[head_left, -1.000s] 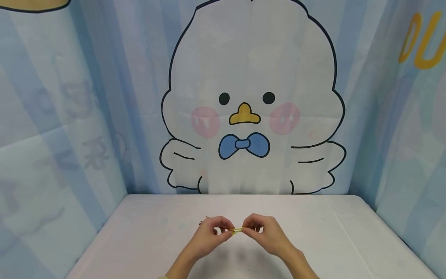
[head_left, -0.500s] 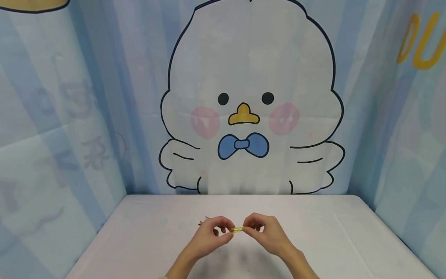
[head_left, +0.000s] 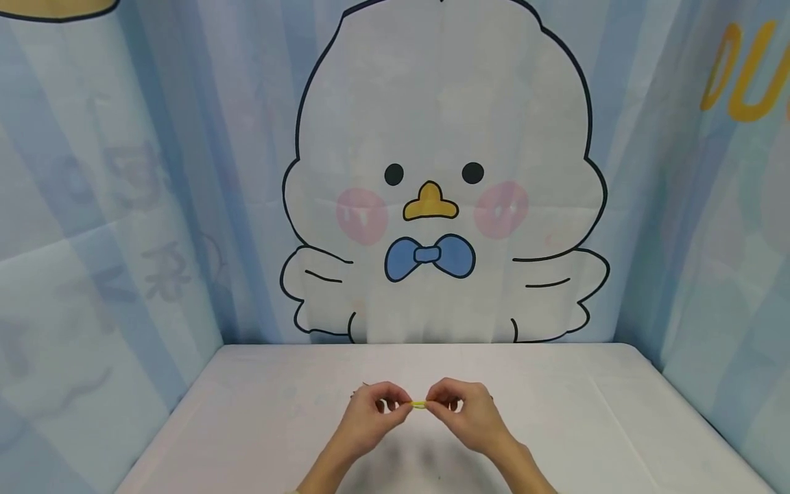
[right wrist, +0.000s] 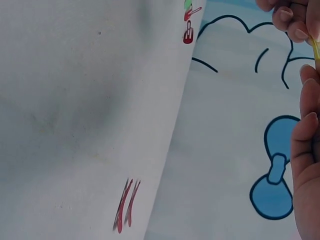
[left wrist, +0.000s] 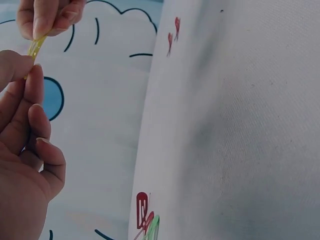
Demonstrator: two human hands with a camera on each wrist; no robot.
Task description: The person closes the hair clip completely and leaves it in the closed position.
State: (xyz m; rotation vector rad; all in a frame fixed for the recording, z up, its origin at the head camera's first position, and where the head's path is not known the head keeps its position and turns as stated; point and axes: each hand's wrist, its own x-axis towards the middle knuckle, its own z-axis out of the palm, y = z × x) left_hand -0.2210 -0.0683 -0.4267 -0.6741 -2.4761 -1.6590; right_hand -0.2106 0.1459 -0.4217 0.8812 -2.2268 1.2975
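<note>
Above the table, both hands hold a small yellow snap hair clip (head_left: 418,405) between them. My left hand (head_left: 370,418) pinches one end with thumb and fingertips. The opposite end is pinched by my right hand (head_left: 472,415). In the left wrist view the yellow clip (left wrist: 35,47) runs between the two sets of fingertips. Only a sliver of the clip (right wrist: 316,49) shows at the edge of the right wrist view. The fingers cover both its ends, so whether it is snapped closed is hard to tell.
On the white table (head_left: 259,425), a red snap clip (left wrist: 142,210) lies by another red clip and a green clip (left wrist: 155,227). Two more red clips (right wrist: 122,205) lie apart on the other side. Behind the table hangs a cartoon-printed curtain (head_left: 444,123).
The clip's strips looked spread apart earlier; now it shows as a narrower loop. My right hand has shifted slightly left, bringing the hands a little closer. The head view has drifted slightly.
</note>
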